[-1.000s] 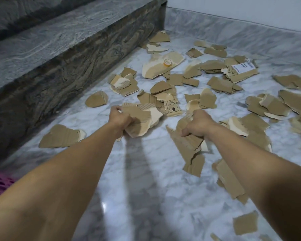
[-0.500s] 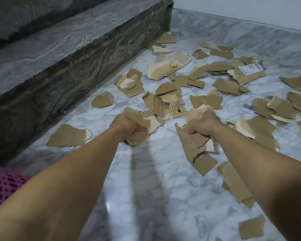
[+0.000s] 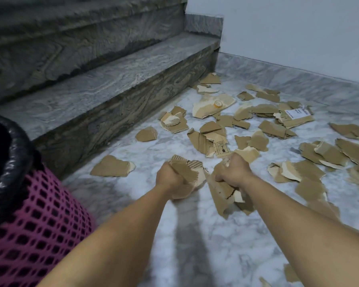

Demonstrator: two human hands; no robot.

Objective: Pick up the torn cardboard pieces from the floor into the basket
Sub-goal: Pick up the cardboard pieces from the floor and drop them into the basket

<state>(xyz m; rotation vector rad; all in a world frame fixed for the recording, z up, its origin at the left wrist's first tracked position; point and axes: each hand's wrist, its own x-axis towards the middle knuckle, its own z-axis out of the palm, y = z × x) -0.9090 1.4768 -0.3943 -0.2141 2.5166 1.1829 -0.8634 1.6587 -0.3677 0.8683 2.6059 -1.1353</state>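
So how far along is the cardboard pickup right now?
Early to midway. The marble floor nearest the person is mostly bare, so that patch looks cleared. In hand: the left hand and right hand each grip a bundle of torn pieces, not yet over the pink basket at the left. Left: many scattered pieces toward the wall, plus one by the step.

We see dim, cool, flat light, no hard source visible. Two soft shadow bands run down the marble floor beneath the forearms, so we read the light as coming from above and ahead. Faint sheen on the floor, glossy highlights on the black bin liner. We see motion smear on the forearms and on the cardboard in the right hand. Wide-angle bowing at the stair edges. Soft overall, compression mush.
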